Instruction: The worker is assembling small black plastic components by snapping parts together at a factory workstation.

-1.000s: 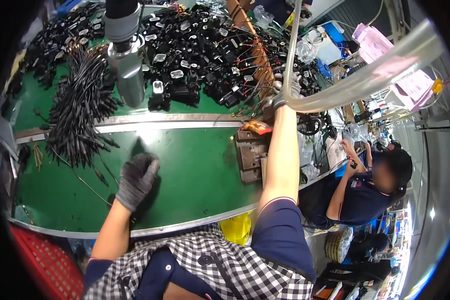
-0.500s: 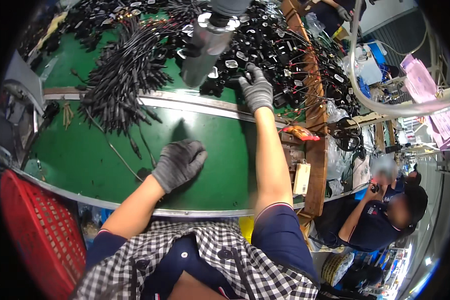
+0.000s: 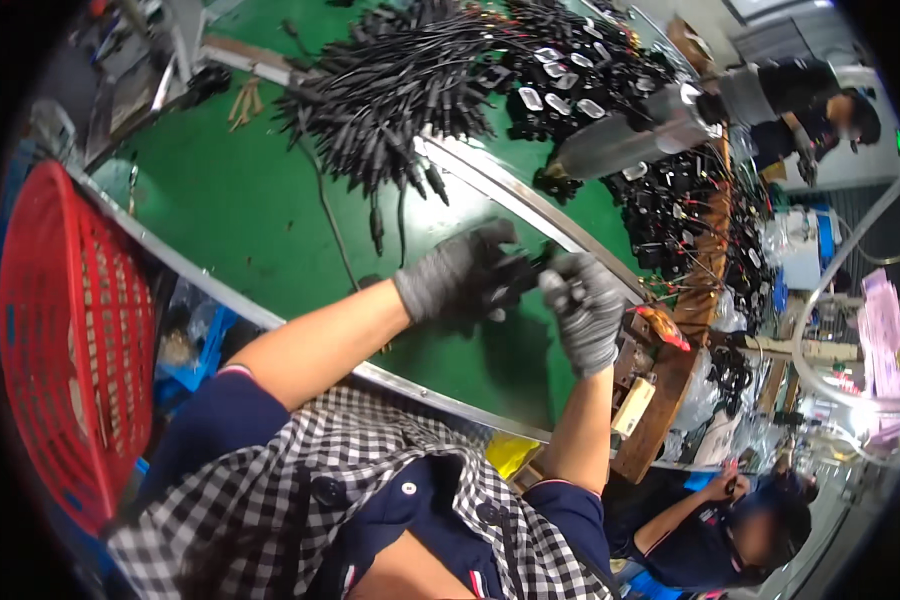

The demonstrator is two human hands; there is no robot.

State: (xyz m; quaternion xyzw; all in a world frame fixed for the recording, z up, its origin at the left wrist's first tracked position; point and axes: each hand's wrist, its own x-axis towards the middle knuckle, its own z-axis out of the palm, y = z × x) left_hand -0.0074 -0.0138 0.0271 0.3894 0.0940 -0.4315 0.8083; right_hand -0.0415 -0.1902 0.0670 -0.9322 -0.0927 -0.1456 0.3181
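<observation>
1. Grasping a black part [image 3: 513,277], the left hand [image 3: 455,274] wears a ribbed grey glove [image 3: 430,290]; the right hand [image 3: 585,305] curls beside it, its grip impossible to tell.
2. Fingers and blur hide the part's outline.
3. It hangs above the tabletop [image 3: 220,210], between metal-trimmed near edge [image 3: 420,391] and metal strip [image 3: 510,196].

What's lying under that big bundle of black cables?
Green tabletop and a metal strip show at the edges of the cable bundle; whatever else its middle covers cannot be seen.
</observation>
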